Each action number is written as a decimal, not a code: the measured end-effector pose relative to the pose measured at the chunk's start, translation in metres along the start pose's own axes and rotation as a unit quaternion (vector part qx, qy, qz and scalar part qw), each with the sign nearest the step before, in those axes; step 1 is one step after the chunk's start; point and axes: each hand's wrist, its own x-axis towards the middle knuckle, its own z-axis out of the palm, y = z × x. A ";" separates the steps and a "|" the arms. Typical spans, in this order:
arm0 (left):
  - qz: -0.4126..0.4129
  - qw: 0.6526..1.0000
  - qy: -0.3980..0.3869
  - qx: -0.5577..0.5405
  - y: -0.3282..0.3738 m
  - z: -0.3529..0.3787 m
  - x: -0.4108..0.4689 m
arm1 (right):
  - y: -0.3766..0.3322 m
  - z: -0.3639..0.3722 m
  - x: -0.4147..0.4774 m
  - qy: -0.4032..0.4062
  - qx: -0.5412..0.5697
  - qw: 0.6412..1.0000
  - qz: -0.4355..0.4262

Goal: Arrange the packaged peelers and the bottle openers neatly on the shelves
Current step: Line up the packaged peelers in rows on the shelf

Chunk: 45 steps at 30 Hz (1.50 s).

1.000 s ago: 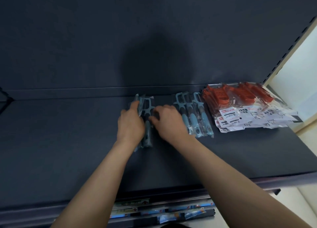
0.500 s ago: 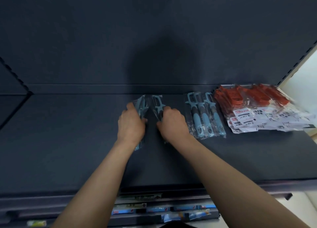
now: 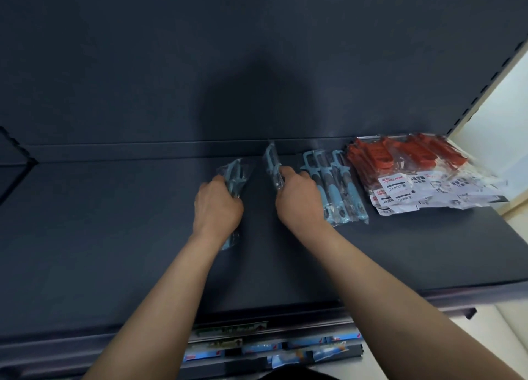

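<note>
Gripping a glossy-wrapped blue peeler bundle (image 3: 235, 173): left hand (image 3: 218, 208). Right hand (image 3: 300, 205) grips a second bundle (image 3: 273, 165), tilted on edge. Crinkled red packs (image 3: 414, 162) crowd the matte shelf's (image 3: 114, 222) right corner.

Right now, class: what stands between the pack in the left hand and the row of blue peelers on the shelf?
The right hand and the second pack it grips, tilted up on edge, stand between the left hand, with its pack, and the row of blue peelers. Otherwise, only bare shelf.

Bare forearms stretch forward, hands apart, knuckles up: the left hand (image 3: 218, 209) grips a blue peeler pack (image 3: 235, 175), the right hand (image 3: 300, 205) grips a second peeler pack (image 3: 272, 163).
</note>
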 end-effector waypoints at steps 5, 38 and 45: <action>0.007 0.999 0.015 -0.035 0.001 -0.002 -0.001 | 0.000 0.003 0.000 0.009 -0.047 0.999 -0.009; 0.063 0.994 0.027 -0.080 0.050 0.053 0.011 | 0.036 -0.018 0.017 0.011 -0.097 0.995 -0.001; 0.061 0.996 0.024 -0.065 0.066 0.066 0.015 | 0.048 -0.030 0.018 0.044 -0.072 0.996 -0.037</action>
